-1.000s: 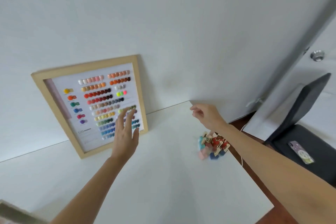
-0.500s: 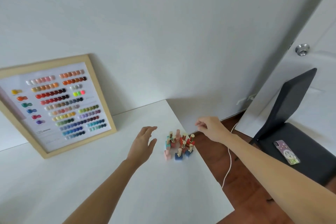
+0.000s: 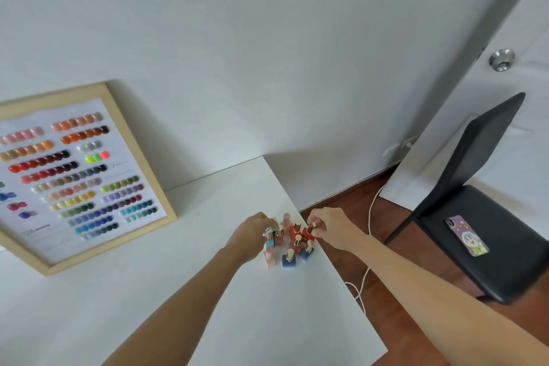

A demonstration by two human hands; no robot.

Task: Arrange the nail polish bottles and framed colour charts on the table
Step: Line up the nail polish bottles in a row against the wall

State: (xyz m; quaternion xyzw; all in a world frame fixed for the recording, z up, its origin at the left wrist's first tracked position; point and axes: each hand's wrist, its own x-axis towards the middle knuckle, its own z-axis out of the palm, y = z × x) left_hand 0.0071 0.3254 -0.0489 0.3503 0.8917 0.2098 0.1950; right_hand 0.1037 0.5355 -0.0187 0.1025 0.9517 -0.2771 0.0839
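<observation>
Two bare forearms in shot, no sleeves reaching anywhere into view on either one. Left hand (image 3: 252, 235) is bare: no ring, no watch, no bracelet showing at the wrist. Right hand (image 3: 332, 229) the same, bare to the frame edge, wrist plain. Fingernails too small and blurred to tell whether they carry any polish.

Bright, even, diffuse illumination with soft shadow cast toward 3 o'clock of the framed colour chart (image 3: 80, 175); slight softness throughout, wide-angle bowing toward the edges.
</observation>
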